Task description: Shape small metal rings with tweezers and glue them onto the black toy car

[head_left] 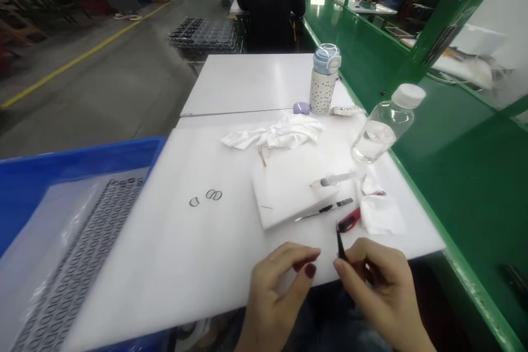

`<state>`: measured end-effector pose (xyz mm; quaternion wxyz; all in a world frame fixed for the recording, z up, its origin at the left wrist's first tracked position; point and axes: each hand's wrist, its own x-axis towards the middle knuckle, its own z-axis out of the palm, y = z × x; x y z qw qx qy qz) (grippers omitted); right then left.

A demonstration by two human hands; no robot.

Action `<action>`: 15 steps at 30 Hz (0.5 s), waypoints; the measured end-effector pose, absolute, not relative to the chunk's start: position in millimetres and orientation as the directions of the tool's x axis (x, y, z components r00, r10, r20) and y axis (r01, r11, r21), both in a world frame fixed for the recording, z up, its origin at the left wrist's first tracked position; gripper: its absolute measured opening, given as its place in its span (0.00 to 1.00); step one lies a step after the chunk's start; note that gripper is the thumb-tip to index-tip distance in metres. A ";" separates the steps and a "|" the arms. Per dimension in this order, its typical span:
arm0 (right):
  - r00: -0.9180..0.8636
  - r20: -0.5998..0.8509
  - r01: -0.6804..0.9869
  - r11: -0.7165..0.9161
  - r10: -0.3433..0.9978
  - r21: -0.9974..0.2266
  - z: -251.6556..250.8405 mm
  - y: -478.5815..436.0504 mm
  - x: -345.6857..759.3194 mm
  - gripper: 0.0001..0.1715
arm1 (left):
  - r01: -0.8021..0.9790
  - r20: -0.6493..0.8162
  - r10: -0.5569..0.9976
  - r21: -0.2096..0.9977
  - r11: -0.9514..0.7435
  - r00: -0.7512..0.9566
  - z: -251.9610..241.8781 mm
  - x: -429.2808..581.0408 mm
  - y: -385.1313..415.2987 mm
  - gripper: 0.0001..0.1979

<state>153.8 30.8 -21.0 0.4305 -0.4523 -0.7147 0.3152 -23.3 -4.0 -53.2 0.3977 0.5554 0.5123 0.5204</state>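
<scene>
My right hand (377,286) pinches dark tweezers (340,245) between thumb and fingers, their tips pointing away from me. Beside it, my left hand (280,291) is half curled over the table's near edge, thumb and forefinger a little apart; I see nothing between them. Just beyond the tweezers lies a red and black cutter (348,221). A slim metal-tipped craft knife (330,208) rests along the edge of a white foam block (280,181), and a syringe (332,180) lies on top. Several thin dark rings (213,194) sit on the white table (198,264) to the left.
Crumpled white tissue (284,131) lies behind the block. At the right stand a clear bottle (375,137) and a dotted flask (323,85). A blue bin (124,155) with sheets of ring shapes (88,253) adjoins the table's left side. Ahead, a person (268,3) sits facing away.
</scene>
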 end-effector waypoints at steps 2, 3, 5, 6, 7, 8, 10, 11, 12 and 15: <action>-0.297 0.392 0.395 0.486 0.871 -0.780 -22.2 25.5 142.0 0.14 | -0.143 0.041 0.998 0.989 -0.049 -0.057 -50.3 -16.3 1.9 0.10; -0.321 0.413 0.401 0.518 0.852 -0.756 -22.2 24.4 137.7 0.14 | -0.270 -0.024 0.999 0.963 0.010 -0.049 -51.1 -13.1 4.1 0.11; -0.331 0.443 0.412 0.550 0.833 -0.726 -23.2 23.4 132.4 0.14 | -0.445 -0.127 0.992 0.890 0.102 -0.028 -55.2 -8.7 7.1 0.12; -0.325 0.453 0.418 0.556 0.830 -0.719 -24.6 22.8 131.2 0.14 | -0.493 -0.158 0.987 0.861 0.127 -0.022 -57.4 -7.5 7.8 0.13; -0.315 0.461 0.424 0.557 0.830 -0.714 -26.4 22.0 130.7 0.14 | -0.520 -0.177 0.984 0.843 0.141 -0.020 -59.2 -7.0 8.3 0.14; -0.310 0.465 0.429 0.558 0.829 -0.710 -28.5 20.9 130.5 0.14 | -0.534 -0.185 0.983 0.833 0.145 -0.021 -60.5 -6.9 8.6 0.14; -0.304 0.477 0.436 0.566 0.824 -0.700 -32.3 18.5 130.4 0.13 | -0.545 -0.186 0.982 0.827 0.142 -0.026 -61.5 -7.5 9.1 0.16; -0.307 0.481 0.441 0.571 0.821 -0.693 -33.5 17.6 130.1 0.13 | -0.548 -0.189 0.982 0.824 0.144 -0.025 -61.4 -8.0 9.4 0.16; -0.307 0.487 0.445 0.576 0.818 -0.686 -34.1 16.9 129.5 0.13 | -0.555 -0.192 0.981 0.819 0.147 -0.024 -61.2 -8.5 9.6 0.17; -0.318 0.494 0.449 0.587 0.810 -0.674 -33.2 16.8 126.8 0.13 | -0.576 -0.205 0.978 0.803 0.153 -0.025 -61.0 -9.3 10.0 0.17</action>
